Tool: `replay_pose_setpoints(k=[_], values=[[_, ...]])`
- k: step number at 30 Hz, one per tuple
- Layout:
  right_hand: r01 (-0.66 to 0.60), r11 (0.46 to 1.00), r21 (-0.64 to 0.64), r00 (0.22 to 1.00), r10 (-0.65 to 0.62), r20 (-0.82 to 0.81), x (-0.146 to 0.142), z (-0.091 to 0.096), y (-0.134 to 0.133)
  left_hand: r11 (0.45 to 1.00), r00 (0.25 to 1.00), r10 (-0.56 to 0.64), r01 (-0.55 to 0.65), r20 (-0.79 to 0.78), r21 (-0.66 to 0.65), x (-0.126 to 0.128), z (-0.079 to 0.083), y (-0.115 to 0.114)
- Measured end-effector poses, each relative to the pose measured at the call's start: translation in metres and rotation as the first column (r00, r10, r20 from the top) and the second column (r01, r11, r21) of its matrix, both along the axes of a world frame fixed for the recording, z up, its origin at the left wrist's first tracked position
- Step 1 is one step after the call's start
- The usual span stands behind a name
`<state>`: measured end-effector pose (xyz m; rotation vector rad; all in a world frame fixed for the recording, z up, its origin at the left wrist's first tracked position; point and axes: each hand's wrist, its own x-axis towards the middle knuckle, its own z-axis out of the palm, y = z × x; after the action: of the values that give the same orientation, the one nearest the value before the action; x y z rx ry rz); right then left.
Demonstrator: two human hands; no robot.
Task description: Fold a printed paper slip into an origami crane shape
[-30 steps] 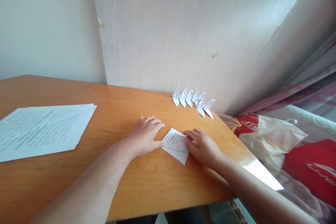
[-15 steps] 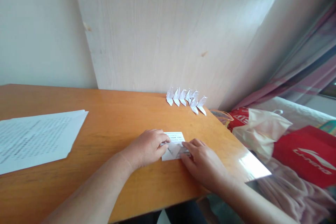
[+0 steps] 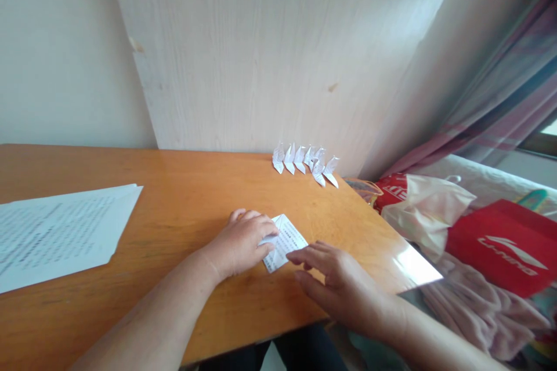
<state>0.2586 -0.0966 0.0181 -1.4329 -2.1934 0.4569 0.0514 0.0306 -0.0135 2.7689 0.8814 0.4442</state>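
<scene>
A small folded piece of printed paper (image 3: 285, 239) lies on the wooden table, turned so that one corner points away from me. My left hand (image 3: 249, 239) grips its left edge between thumb and fingers. At the paper's lower right is my right hand (image 3: 324, 269), its thumb apart from the fingers; the fingertips reach the paper's edge, though I cannot tell if they press on it. Several folded paper figures with upright wing-like points (image 3: 300, 159) stand in a cluster at the table's back right.
A stack of printed sheets (image 3: 69, 232) lies on the table's left side. Behind the table (image 3: 195, 185) stands a pale wooden panel (image 3: 261, 58). Beyond the right edge are a red bag (image 3: 500, 243), a cream plastic bag (image 3: 435, 203) and a pink blanket (image 3: 470, 307).
The paper has been turned from lying square to lying cornerwise, and its printed face shows more. My right hand has loosened, its thumb now off the paper. The view has shifted slightly.
</scene>
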Motion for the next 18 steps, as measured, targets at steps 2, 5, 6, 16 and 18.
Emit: replay_pose_setpoints(k=[2,5,6,16,18], values=[[0.036,0.996,0.081,0.997,-0.042,0.064,0.013,-0.005,0.010,1.000,1.000,-0.008,0.008,-0.001,-0.010,-0.002,0.002,0.000],[-0.023,0.990,0.137,0.993,0.006,0.119,0.030,-0.011,0.022,1.000,0.999,0.025,-0.025,-0.028,-0.012,-0.004,0.005,0.000],[-0.048,0.990,0.135,0.991,0.030,0.130,0.034,-0.012,0.025,1.000,0.999,0.028,-0.028,-0.039,-0.013,-0.004,0.006,0.000],[-0.119,0.987,0.111,0.971,0.093,0.222,0.045,-0.022,0.044,0.997,0.995,0.041,-0.047,-0.096,-0.061,-0.005,0.011,-0.003],[-0.140,0.985,0.103,0.966,0.113,0.232,0.046,-0.022,0.046,0.997,0.994,0.035,-0.042,-0.099,-0.062,-0.006,0.012,-0.003]])
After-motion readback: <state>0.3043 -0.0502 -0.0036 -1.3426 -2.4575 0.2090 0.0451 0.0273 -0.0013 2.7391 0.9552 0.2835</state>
